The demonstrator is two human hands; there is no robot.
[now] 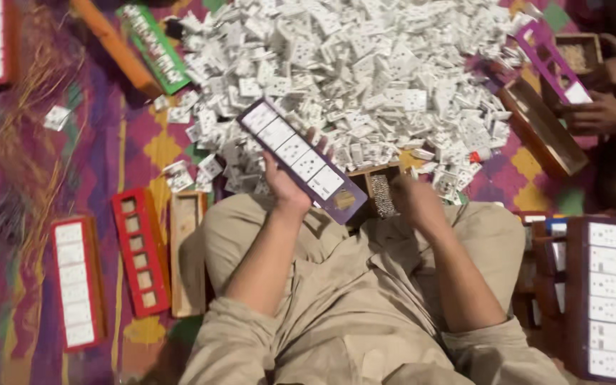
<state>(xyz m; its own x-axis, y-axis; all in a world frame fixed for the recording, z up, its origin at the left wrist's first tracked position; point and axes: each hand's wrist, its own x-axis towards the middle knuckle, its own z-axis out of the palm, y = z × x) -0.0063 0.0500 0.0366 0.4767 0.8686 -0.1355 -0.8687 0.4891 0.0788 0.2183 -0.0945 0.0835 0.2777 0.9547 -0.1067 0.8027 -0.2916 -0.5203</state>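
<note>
Left hand (284, 187): closed around the purple frame (301, 160), grip near its lower end, thumb side across the face.
Frame axis: long axis diagonal, upper end toward upper left, lower end toward lower right; face up, white switch plates seated in most slots.
Frame position: held above the lap, at the near edge of the white switch pile (365, 71).
Right hand (413, 201): curled beside the small wooden box (383, 192); blurred, grip state not discernible.
Surroundings: red frame (140, 249) on the patterned mat (23, 164).

Pile of switch plates (365, 78) ahead, empty frame (140, 249) left, filled frames (604, 299) right.
</note>
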